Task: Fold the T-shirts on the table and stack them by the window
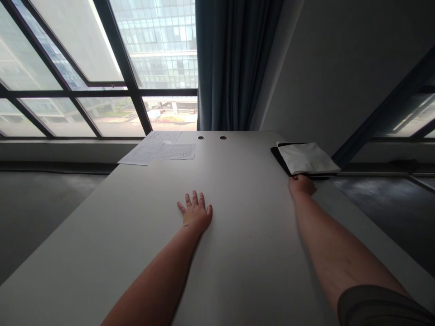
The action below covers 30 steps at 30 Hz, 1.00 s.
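Note:
My left hand [195, 213] lies flat on the white table [238, 253], palm down, fingers stretched out and holding nothing. My right hand [302, 184] reaches to the table's right edge and grips the near edge of a folded white cloth [307, 157]. The cloth rests on a flat black item [280, 158]. The fingers of my right hand are tucked under the cloth and mostly hidden.
Several printed paper sheets [159, 150] lie at the far left of the table. Two round cable holes [211, 137] sit at the far edge. A dark blue curtain [231, 63] and large windows [102, 68] stand behind the table.

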{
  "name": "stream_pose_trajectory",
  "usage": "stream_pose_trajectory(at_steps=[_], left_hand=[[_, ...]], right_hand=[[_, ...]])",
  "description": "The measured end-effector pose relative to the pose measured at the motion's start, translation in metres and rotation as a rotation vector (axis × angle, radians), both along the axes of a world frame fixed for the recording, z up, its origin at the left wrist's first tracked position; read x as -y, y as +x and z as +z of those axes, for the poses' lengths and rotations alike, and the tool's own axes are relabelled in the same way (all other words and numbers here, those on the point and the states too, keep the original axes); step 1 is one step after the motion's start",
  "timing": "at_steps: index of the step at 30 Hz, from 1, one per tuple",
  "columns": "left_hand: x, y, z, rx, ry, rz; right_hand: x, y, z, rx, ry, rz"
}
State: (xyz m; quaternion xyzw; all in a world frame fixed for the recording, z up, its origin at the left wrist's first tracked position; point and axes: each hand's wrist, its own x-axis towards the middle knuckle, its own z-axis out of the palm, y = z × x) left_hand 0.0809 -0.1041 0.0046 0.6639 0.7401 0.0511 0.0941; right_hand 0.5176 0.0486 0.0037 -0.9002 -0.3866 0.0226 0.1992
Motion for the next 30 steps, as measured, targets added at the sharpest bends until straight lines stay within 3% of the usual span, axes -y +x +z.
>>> stream_pose_trajectory(at_steps=[6, 10, 18, 24, 30], left_hand=[[-0.003, 0.0, -0.001, -0.005, 0.01, 0.007], [-0.002, 0.0, 0.001, -0.012, 0.015, 0.014], [0.002, -0.008, 0.004, 0.031, 0.075, -0.015], [0.019, -0.03, 0.0, 0.307, 0.162, -0.19], [0.068, -0.044, -0.007, 0.66, 0.268, -0.406]], right_hand=[[0.036, -0.047, -0.009, 0.166, -0.01, 0.25], [0.074, -0.1, -0.003, 0.21, -0.033, 0.476], [0.156, -0.207, 0.005, 0.158, 0.007, 0.724], [0.235, -0.26, 0.011, 0.102, 0.028, 0.918], [0.304, -0.29, 0.007, 0.054, 0.069, 1.091]])
